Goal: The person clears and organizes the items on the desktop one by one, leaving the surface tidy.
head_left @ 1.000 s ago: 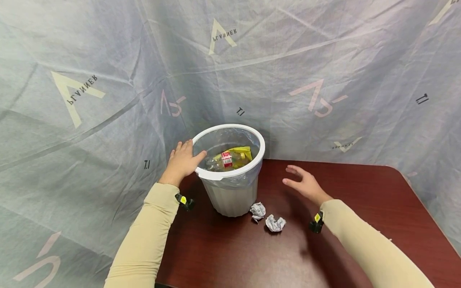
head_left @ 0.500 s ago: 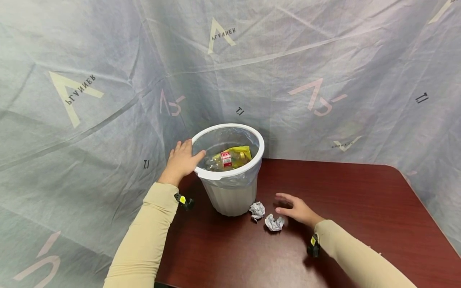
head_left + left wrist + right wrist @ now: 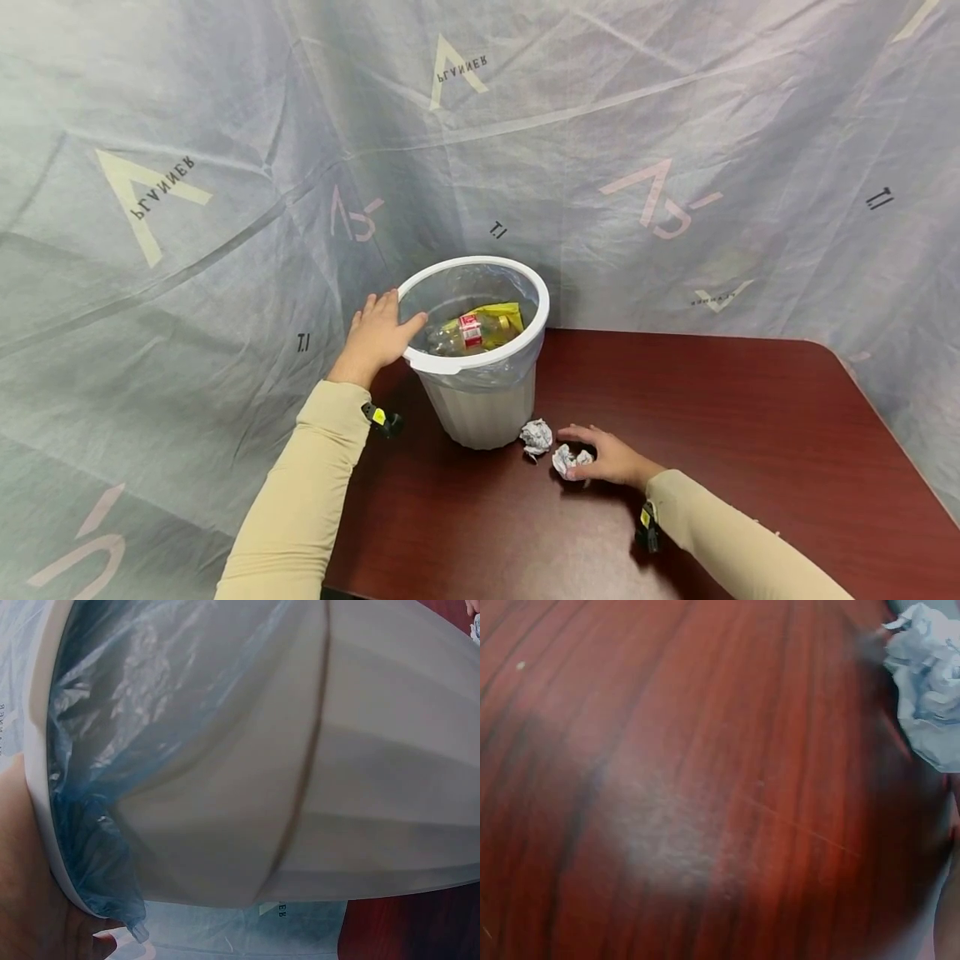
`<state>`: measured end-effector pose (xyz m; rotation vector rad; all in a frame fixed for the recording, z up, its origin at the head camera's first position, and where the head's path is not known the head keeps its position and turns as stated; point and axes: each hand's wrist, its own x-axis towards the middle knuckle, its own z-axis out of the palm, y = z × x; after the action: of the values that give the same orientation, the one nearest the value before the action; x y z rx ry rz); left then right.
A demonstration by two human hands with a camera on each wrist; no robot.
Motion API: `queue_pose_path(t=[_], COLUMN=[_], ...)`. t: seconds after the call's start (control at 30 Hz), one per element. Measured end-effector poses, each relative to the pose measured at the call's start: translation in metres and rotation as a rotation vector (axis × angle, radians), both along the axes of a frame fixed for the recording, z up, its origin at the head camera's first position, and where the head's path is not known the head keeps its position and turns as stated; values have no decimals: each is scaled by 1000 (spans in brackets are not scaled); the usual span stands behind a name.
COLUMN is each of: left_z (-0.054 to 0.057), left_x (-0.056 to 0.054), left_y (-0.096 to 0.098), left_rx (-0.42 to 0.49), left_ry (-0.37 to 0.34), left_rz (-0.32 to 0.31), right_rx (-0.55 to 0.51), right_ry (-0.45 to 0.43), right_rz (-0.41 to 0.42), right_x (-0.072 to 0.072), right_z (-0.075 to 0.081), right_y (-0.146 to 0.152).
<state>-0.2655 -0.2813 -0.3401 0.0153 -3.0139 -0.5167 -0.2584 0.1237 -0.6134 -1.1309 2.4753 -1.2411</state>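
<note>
A white trash can (image 3: 480, 417) lined with a clear plastic bag (image 3: 442, 292) stands upright. My left hand (image 3: 372, 333) holds its rim at the left, thumb on the inner side. In the left wrist view, the hand (image 3: 30, 885) wraps the rim beside a bunched bluish bit of bag (image 3: 105, 862). At the can's right lie two crumpled paper balls on the table. My right hand (image 3: 607, 457) reaches around the nearer paper ball (image 3: 564, 461), thumb over its front, index finger spread behind it. The other paper ball (image 3: 537, 437) sits against the can's base.
A plastic bottle (image 3: 471, 330) with a red label and a yellow wrapper (image 3: 512, 314) lie inside the can. The dark red wooden table (image 3: 712, 400) extends right to a rounded corner. Grey printed sheeting (image 3: 637, 125) hangs behind and at the left.
My right hand has come down and left from above the table to the nearer paper ball. The left hand stays on the rim, and the paper balls keep their places.
</note>
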Motion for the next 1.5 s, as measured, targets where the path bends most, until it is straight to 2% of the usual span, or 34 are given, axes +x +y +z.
queue_pose_path(t=[0.2,0.53,0.73,0.8,0.9,1.0,1.13,1.33,1.5], left_z=[-1,2,2,1,0,-2,-3,-4,-4], left_x=[-1,-1,0,0,-1,-1,-1,-2,-2], left_y=[-2,-3,-3,-3,-3,-3,-3,-3,-3], left_rx=[-8,-10,-9,-12,-21,-16,-1,-6,-9], left_ry=[2,1,4,4,0,-1,1,6,4], left_rz=[-5,-3,2,1,-1,-2,-1,0,3], right_rx=[17,67,16,13,36,14,-5,16,36], right_ry=[49,74,-58,-59,4,20,28,119,85], right_rz=[-19,-90,-97,-116,-162,-201,-242,-288,-339], right_x=[5,3,-5,-10,-18,-27,-39,-58,-73], right_z=[-1,3,14,19,29,43,65,101,133], right_y=[-3,2,11,15,21,26,33,42,46])
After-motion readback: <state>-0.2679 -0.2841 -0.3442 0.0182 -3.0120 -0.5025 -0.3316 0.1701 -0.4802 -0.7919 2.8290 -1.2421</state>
